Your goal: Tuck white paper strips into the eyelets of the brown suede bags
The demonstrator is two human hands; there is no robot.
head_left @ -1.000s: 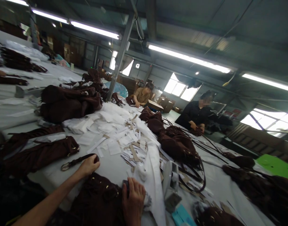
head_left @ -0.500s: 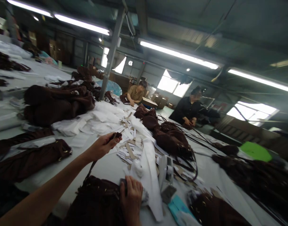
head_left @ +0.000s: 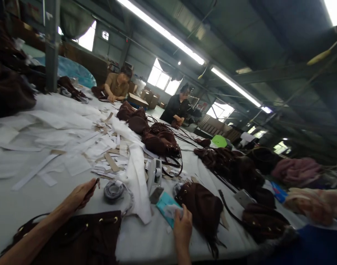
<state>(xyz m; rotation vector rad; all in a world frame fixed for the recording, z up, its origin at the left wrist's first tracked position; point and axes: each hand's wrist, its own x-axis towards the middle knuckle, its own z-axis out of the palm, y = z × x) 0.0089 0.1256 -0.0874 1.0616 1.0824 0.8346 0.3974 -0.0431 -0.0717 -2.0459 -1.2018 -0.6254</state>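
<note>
My left hand [head_left: 79, 195] is closed on the end of a dark brown strap [head_left: 95, 183] just above the table. The strap runs back under my forearm to a flat brown suede bag [head_left: 82, 235] lying in front of me. My right hand [head_left: 182, 225] reaches to a teal packet [head_left: 165, 204] and pinches a clear plastic wrap [head_left: 172, 211] on it. A grey roll [head_left: 112, 188] lies between my hands. A brown drawstring bag [head_left: 203, 206] stands just right of my right hand.
A long white table [head_left: 25, 198] carries white cloth, paper strips [head_left: 107, 162] and several brown bags [head_left: 160, 141]. A tape dispenser [head_left: 155, 176] stands beside the teal packet. Two people [head_left: 175, 108] work at the far end. A green lid [head_left: 219, 140] lies far right.
The view has swung right. My left hand came down toward the table with the strap end. My right hand left the brown bag and moved right to the teal packet.
</note>
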